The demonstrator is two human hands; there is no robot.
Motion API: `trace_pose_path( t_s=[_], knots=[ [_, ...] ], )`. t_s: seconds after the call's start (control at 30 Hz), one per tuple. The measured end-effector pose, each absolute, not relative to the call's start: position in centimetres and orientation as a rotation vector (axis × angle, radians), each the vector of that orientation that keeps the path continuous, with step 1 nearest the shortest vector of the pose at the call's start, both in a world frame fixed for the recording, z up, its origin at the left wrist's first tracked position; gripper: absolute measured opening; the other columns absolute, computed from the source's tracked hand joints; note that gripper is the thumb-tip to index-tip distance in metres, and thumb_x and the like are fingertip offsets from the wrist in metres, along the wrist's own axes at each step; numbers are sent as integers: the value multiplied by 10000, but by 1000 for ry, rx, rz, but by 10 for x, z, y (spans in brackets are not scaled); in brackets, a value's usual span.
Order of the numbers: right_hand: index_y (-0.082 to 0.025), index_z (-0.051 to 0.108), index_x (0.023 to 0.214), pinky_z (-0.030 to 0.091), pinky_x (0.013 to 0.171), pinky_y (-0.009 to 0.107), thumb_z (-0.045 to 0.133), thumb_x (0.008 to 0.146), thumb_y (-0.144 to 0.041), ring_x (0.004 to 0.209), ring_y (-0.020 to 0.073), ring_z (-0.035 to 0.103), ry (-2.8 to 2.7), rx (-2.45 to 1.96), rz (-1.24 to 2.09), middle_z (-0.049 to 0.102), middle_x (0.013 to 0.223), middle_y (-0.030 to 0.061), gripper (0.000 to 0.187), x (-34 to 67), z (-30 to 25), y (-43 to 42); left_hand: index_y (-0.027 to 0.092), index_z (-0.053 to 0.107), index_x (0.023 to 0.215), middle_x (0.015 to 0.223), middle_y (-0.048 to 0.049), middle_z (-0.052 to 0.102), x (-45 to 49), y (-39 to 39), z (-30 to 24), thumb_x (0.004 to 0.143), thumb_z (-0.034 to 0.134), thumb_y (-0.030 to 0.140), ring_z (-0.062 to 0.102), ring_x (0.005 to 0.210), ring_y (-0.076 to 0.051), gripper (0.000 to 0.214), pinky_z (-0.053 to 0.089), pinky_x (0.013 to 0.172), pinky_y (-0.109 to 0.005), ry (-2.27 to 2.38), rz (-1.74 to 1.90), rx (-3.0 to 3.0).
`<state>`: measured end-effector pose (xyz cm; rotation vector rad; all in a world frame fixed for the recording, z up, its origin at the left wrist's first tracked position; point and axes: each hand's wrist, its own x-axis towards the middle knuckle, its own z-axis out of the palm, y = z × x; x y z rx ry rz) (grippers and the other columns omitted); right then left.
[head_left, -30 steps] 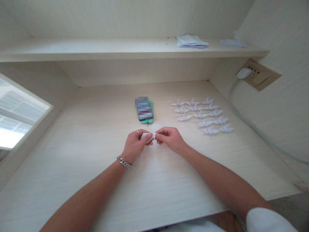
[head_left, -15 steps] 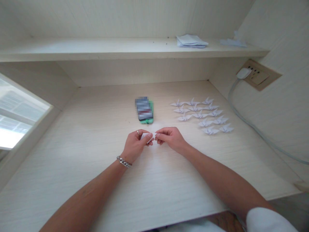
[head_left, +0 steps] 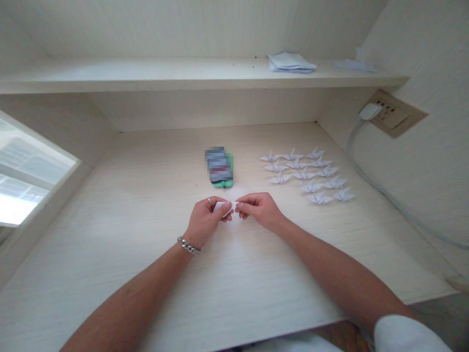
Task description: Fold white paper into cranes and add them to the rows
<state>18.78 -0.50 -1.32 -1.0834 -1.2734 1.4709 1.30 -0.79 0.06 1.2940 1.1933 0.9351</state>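
My left hand (head_left: 204,221) and my right hand (head_left: 258,209) meet over the middle of the pale wooden desk (head_left: 146,274). Both pinch a small folded piece of white paper (head_left: 224,207) between fingertips and thumbs. The left hand wears a ring and a metal bracelet. Most of the paper is hidden by the fingers. Just beyond the hands lies a phone in a green case (head_left: 220,168).
Several white paper cranes (head_left: 306,173) lie in rows at the right of the desk. A shelf (head_left: 164,73) above holds a stack of paper sheets (head_left: 290,62). A wall socket with a white plug (head_left: 370,111) and cable is at the right. A window is at the left.
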Motion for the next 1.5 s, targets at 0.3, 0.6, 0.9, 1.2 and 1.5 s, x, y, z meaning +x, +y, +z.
trace_pose_path(
  t_s=[0.3, 0.6, 0.9, 1.2, 1.5],
  knots=[
    [-146, 716, 751, 512, 545, 244, 740, 657, -388, 559, 114, 612, -1150, -1078, 1585, 696, 667, 32, 261, 189, -16, -2, 131, 660, 748, 580, -20, 662, 14, -9, 2, 746, 694, 379, 595, 544, -136, 250, 456, 544, -243, 1207, 950, 1335],
    [-150, 648, 719, 475, 539, 242, 676, 751, -370, 539, 111, 579, -1401, -1111, 1386, 637, 601, 4, 225, 188, -13, -7, 132, 679, 742, 592, -23, 669, 14, -9, 0, 758, 689, 383, 599, 560, -135, 252, 457, 550, -236, 1220, 914, 1395],
    [-149, 648, 741, 487, 557, 255, 642, 784, -376, 563, 121, 589, -1431, -1154, 1317, 644, 638, 19, 231, 187, -17, -6, 133, 677, 752, 607, -19, 671, 12, -8, 1, 768, 678, 368, 610, 581, -138, 236, 465, 564, -235, 1231, 953, 1426],
    [-154, 660, 785, 443, 574, 227, 602, 792, -273, 605, 110, 564, -1630, -1190, 1177, 641, 680, 4, 132, 186, -10, -9, 147, 695, 786, 625, -20, 685, 8, -8, -5, 802, 645, 373, 619, 582, -141, 232, 448, 543, -223, 1261, 882, 1659],
    [-151, 613, 622, 341, 515, 210, 580, 687, -151, 538, 88, 466, -1692, -1290, 1102, 554, 553, -38, 72, 198, -12, -6, 142, 669, 762, 567, 3, 649, 2, -4, -1, 766, 672, 328, 589, 542, -123, 186, 441, 550, -218, 1302, 998, 1486]
  ],
)
